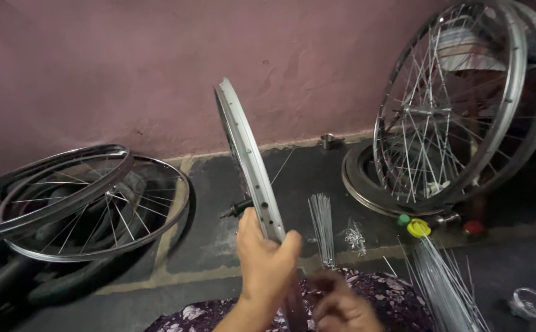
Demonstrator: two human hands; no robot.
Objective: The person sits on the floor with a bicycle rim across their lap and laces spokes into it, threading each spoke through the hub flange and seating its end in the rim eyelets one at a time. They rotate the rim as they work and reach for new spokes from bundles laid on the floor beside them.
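A silver bicycle wheel rim [244, 146] stands upright and edge-on in front of me, with thin spokes running from it to a dark hub [238, 209] behind. My left hand [264, 260] is shut around the rim's lower part. My right hand [340, 307] is blurred just below and right of it, over my patterned lap; whether it holds anything cannot be told. A bundle of loose spokes [322, 226] lies on the floor just beyond my hands.
Spoked wheels and tyres [89, 197] lie stacked at left. Built wheels [458, 104] lean on the pink wall at right. More spokes [443, 286], a yellow cap [418, 228], a small pile of nipples [355, 237], a glass dish [529, 303] and a metal cup [327, 141] sit about.
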